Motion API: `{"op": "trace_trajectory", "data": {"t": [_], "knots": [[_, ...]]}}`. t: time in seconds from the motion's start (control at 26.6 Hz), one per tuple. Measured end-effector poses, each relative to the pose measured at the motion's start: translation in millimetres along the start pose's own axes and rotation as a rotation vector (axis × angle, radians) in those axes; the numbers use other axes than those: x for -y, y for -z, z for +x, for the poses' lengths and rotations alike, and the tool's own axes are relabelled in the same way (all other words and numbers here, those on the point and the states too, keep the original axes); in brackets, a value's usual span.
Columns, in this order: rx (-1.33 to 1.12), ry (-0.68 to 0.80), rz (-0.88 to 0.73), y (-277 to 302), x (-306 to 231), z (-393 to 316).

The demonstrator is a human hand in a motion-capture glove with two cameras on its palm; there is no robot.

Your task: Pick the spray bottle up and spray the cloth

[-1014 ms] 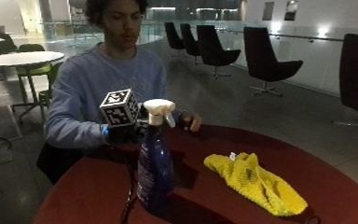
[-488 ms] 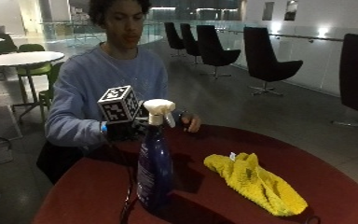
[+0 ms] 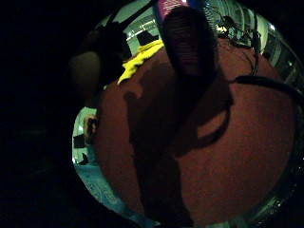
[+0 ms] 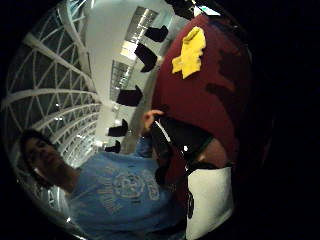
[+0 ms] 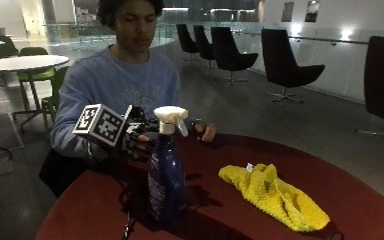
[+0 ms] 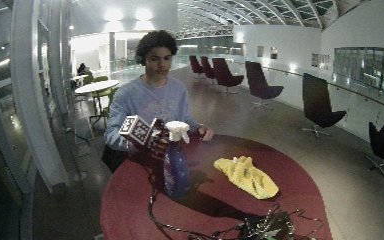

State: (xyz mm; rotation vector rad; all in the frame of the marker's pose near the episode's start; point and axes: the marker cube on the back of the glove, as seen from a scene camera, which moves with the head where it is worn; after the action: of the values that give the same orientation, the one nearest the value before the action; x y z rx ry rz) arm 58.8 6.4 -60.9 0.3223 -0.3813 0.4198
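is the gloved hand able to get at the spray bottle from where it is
Probably yes: the gloved right hand sits just behind the upright spray bottle, near its neck, with nothing between them. The yellow cloth lies apart, off to one side.

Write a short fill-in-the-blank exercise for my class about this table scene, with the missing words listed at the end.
1. The spray bottle stands upright on the round ____ table.
2. The cloth lying beside the bottle is ____ in colour.
3. The bottle's spray head is ____.
4. The gloved hand is right behind the bottle's ____.

Missing words: red; yellow; white; neck
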Motion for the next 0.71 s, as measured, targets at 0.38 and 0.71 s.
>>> {"op": "trace_trajectory", "data": {"t": [0.38,0.71], "knots": [[0.317,-0.101,0.334,20,20,11],[0.209,-0.161,0.376,25,29,25]]}}
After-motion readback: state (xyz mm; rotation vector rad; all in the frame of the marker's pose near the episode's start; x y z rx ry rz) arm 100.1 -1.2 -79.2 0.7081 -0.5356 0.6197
